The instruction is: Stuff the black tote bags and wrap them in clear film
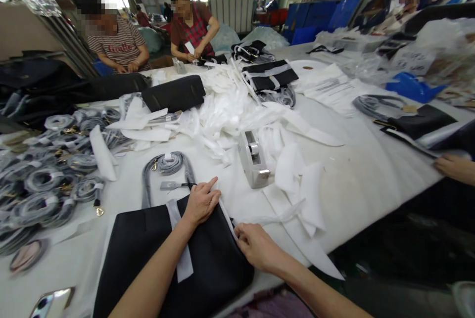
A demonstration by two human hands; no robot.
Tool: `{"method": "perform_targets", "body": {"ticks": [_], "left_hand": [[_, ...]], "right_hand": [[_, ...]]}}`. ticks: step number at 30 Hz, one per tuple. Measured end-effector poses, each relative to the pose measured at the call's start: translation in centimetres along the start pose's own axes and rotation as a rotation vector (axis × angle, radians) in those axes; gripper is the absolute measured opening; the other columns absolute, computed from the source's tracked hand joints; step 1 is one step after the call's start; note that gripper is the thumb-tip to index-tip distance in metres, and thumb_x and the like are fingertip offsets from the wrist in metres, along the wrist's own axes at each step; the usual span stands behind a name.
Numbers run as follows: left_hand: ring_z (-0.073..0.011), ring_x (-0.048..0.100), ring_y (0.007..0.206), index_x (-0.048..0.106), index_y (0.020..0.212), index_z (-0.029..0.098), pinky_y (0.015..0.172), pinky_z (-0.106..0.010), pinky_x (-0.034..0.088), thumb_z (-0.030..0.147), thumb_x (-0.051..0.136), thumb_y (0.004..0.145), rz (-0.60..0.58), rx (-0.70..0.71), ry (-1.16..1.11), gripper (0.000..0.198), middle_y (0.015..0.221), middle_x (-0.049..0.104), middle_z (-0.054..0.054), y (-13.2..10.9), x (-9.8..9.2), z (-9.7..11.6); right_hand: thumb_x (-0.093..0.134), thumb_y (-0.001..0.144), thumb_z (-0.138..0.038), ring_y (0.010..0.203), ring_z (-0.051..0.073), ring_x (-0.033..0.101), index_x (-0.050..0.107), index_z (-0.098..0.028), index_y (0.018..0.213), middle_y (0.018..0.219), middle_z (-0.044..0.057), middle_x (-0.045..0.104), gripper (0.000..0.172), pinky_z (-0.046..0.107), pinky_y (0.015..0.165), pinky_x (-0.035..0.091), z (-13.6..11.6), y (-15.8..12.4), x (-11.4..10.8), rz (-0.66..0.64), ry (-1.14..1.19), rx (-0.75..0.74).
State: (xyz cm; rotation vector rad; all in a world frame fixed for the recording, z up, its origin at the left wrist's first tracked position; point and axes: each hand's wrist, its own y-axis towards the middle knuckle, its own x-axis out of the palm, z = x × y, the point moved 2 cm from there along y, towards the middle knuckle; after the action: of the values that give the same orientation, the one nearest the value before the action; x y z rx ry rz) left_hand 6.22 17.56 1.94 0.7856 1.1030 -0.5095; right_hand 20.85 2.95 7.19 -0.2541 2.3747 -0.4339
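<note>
A black bag [222,263] lies flat on the table before me, with a translucent wrapping strip [183,258] across it. My left hand [202,203] rests over the bag's far right corner, one finger stretched out and the others partly bent. Along the bag's right edge, where a thin white strip [227,216] shows, my right hand [258,246] is closed in a pinch; its fingertips are partly hidden. Just beyond the bag lie a grey-wrapped coiled strap [168,162] and a grey tag [170,186]. To the right stands a tape dispenser [256,159].
Many wrapped coiled straps [44,179] are heaped at left, near a phone [52,303]. White foam sheets [293,174] and crumpled plastic [230,115] spread across the table [363,174]. Two people work opposite; another person's hand [456,167] is at right.
</note>
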Motion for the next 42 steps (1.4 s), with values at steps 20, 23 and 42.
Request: {"method": "perform_targets", "body": {"ticks": [20,23,42], "left_hand": [[-0.0238,0.050,0.096,0.068,0.072,0.021,0.080,-0.043,0.039,0.033,0.046,0.092,0.011,-0.020,-0.091,0.033,0.122,0.064,-0.004,0.6,0.9,0.3],[-0.0232,0.050,0.096,0.069,0.073,0.021,0.083,-0.043,0.039,0.034,0.044,0.093,0.005,-0.023,-0.150,0.035,0.121,0.064,-0.004,0.7,0.6,0.3],[-0.0206,0.058,0.102,0.056,0.116,0.020,0.087,-0.041,0.051,0.037,0.053,0.091,0.274,-0.250,-0.494,0.031,0.122,0.056,-0.008,-1.3,-6.0,2.5]], "right_hand": [[0.036,0.092,-0.010,0.119,0.021,0.052,0.053,-0.011,0.124,0.123,0.015,0.059,0.036,0.037,0.101,0.046,-4.5,1.6,3.6,0.389,-0.290,-0.545],[0.048,0.090,-0.025,0.132,0.030,0.039,0.050,-0.007,0.130,0.137,0.018,0.049,0.044,0.045,0.108,0.038,-2.9,2.5,6.0,0.399,-0.446,-0.415],[0.042,0.090,-0.051,0.132,0.042,0.035,0.047,0.006,0.130,0.137,0.033,0.041,0.070,0.053,0.109,0.027,-4.1,4.1,7.8,0.330,-0.783,-0.448]]}}
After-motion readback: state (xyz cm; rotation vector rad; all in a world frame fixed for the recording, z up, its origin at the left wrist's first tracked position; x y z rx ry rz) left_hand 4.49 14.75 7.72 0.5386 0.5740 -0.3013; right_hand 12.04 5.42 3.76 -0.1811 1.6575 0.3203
